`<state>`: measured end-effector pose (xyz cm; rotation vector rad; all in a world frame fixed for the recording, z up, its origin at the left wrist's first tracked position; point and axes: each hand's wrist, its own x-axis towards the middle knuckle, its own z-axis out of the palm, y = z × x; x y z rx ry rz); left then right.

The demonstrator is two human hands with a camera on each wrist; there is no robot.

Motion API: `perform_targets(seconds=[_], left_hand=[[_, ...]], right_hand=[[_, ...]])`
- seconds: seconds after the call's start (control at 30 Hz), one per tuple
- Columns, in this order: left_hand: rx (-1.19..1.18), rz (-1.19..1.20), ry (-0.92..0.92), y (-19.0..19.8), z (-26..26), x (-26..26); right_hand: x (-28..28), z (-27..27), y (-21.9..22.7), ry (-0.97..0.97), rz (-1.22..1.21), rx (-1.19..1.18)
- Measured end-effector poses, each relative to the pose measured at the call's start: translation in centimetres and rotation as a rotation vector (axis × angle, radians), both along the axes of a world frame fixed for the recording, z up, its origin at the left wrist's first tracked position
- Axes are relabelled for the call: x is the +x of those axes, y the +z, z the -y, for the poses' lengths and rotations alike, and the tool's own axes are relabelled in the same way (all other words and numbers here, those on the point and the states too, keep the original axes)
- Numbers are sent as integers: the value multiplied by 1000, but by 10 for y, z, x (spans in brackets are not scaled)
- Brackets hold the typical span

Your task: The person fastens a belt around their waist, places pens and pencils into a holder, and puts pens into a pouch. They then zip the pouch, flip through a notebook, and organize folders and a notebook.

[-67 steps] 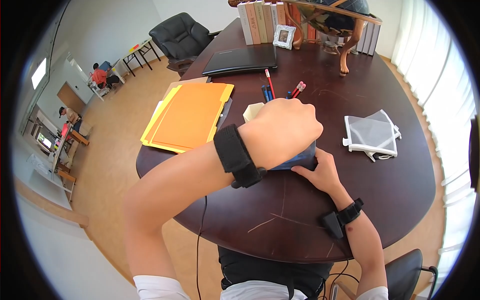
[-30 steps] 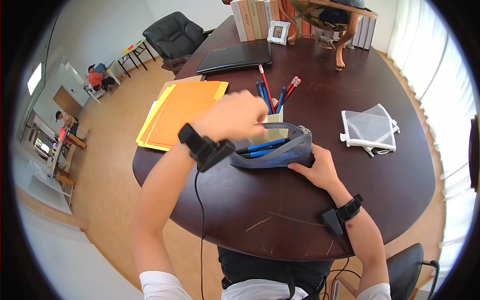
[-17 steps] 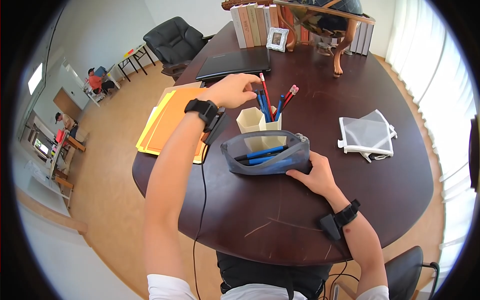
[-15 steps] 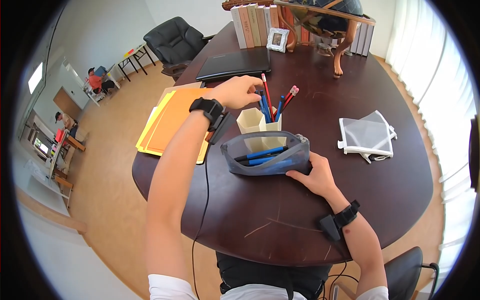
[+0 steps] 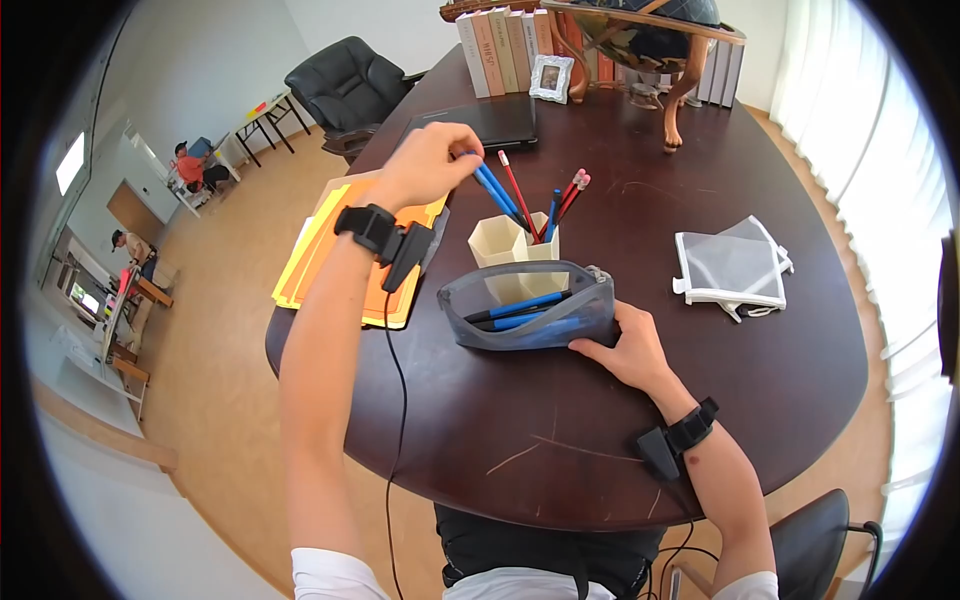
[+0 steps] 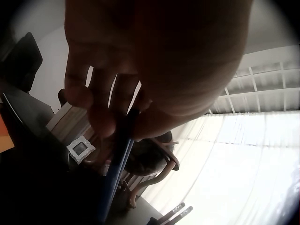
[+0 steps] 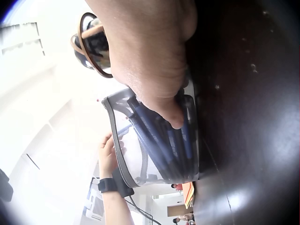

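My left hand (image 5: 430,168) pinches the upper ends of blue pens (image 5: 497,190), which lean left out of a cream pen holder (image 5: 498,240) with hexagonal cups. Seen from the left wrist, the pens (image 6: 115,176) run down from between thumb and fingers. My right hand (image 5: 637,348) grips the right end of a grey mesh pencil case (image 5: 490,335), thumb along its front. The case stands unzipped in front of the holder. Several blue and black pens (image 7: 157,140) lie inside it. Red pencils (image 5: 513,187) and another blue pen (image 5: 553,212) remain in the holder.
Orange and yellow folders (image 5: 350,250) lie at the left, with a black laptop (image 5: 510,125) behind. A white mesh pouch (image 5: 735,265) is on the right. Books (image 5: 500,55), a photo frame (image 5: 551,78) and a globe stand (image 5: 683,100) line the back. A cable (image 5: 400,430) trails from my left wrist.
My left hand has left the pencil case, reached the pen holder, taken hold of blue pens and drawn their tops leftward. My right hand has kept its grip on the case.
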<state>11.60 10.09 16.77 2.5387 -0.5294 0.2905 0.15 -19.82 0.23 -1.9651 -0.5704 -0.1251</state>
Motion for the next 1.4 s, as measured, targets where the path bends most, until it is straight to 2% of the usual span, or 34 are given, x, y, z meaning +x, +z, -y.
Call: perform_targets(seconds=[0.13, 0.23, 0.27, 0.37, 0.4, 0.5, 0.67, 0.9, 1.03, 1.13, 1.23, 1.4], left_hand=[[-173, 70, 26, 25, -8, -26], [-173, 201, 17, 43, -13, -48], [-165, 322, -22, 46, -14, -52], [-208, 366, -115, 55, -9, -71], [-197, 335, -95, 59, -2, -83], [-12, 296, -156, 68, 12, -101], [251, 545, -365, 62, 35, -109], [513, 375, -315, 54, 69, -129], [733, 438, -346, 40, 75, -126], [830, 389, -369, 39, 84, -133], [824, 370, -446, 30, 84, -127], [813, 344, -431, 32, 92, -133]], right_hand=[[0, 0, 1, 3, -8, -8], [0, 0, 0, 1, -19, -12], [0, 0, 2, 1, -23, -17], [0, 0, 1, 2, -25, -13], [1, 0, 0, 2, -23, -8], [-1, -1, 4, 3, 29, -25], [-2, 0, 8, 3, 14, -42], [-2, -1, 6, 1, 35, -38], [-2, -1, 7, 8, 50, -32], [-2, 0, 8, 7, 46, -45], [-3, -1, 9, 4, 34, -47], [-3, -1, 9, 6, 44, -56]])
